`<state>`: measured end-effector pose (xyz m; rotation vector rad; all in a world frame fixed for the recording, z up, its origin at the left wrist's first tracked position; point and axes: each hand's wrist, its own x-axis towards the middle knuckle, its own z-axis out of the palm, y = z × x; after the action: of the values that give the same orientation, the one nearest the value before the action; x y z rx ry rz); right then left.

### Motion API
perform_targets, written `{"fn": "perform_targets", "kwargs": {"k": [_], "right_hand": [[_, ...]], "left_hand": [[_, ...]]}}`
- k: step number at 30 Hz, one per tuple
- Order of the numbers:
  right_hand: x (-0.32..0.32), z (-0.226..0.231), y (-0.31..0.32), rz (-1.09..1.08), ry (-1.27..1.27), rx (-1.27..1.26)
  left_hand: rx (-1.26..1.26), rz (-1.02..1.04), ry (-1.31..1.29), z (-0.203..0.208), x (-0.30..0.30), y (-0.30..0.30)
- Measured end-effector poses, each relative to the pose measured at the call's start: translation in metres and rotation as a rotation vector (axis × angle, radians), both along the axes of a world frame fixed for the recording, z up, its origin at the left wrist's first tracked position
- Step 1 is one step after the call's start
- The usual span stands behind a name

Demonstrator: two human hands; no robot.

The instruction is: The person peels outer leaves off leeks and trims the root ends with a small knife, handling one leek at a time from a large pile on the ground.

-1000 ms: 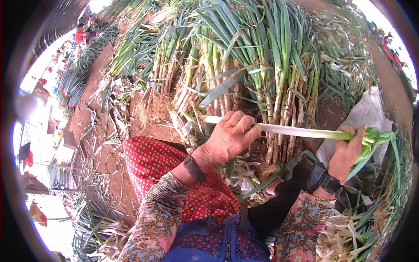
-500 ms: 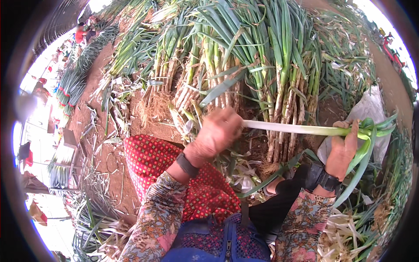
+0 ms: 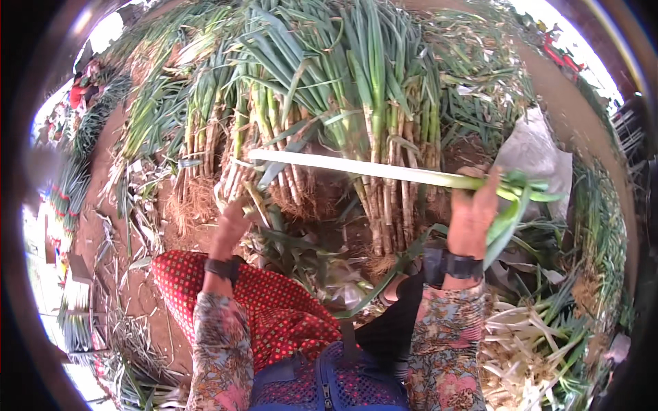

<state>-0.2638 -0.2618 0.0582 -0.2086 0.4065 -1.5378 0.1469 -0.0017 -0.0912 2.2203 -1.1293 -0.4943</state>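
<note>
My right hand (image 3: 473, 216) is closed round a long green onion (image 3: 363, 166) where its pale stalk turns into green leaves. The white, bare stalk points left, nearly level, and the leaves hang down past my right wrist. My left hand (image 3: 234, 222) is below and apart from the stalk's free end, close to some dry peelings. Motion smears its fingers, so I cannot make out whether anything is in them. In front of me leans a thick row of unpeeled green onions (image 3: 387, 185), with brown outer skins and hairy roots.
Beside my right forearm lies a heap of white-stalked green onions (image 3: 524, 342). A whitish sack (image 3: 534, 147) rests behind my right hand. Red patterned cloth (image 3: 274, 298) covers my left leg. Loose leaves and peelings litter the soil. A person in red (image 3: 79, 94) is far left.
My left hand has left the stalk's white end and moved left and down. My right hand still grips the green onion. The whole view has shifted, so the surroundings sit farther left.
</note>
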Motion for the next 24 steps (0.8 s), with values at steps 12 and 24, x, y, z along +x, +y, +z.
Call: {"fn": "perform_targets", "kwargs": {"k": [12, 24], "right_hand": [[0.061, 0.005, 0.094, 1.070, 0.988, -0.609], [0.095, -0.023, 0.127, 0.325, 1.464, -1.593]], "left_hand": [[-1.310, -0.227, 1.182, 0.183, -0.147, -0.100], [-1.093, -0.040, 1.021, 0.210, -0.123, -0.043]]}}
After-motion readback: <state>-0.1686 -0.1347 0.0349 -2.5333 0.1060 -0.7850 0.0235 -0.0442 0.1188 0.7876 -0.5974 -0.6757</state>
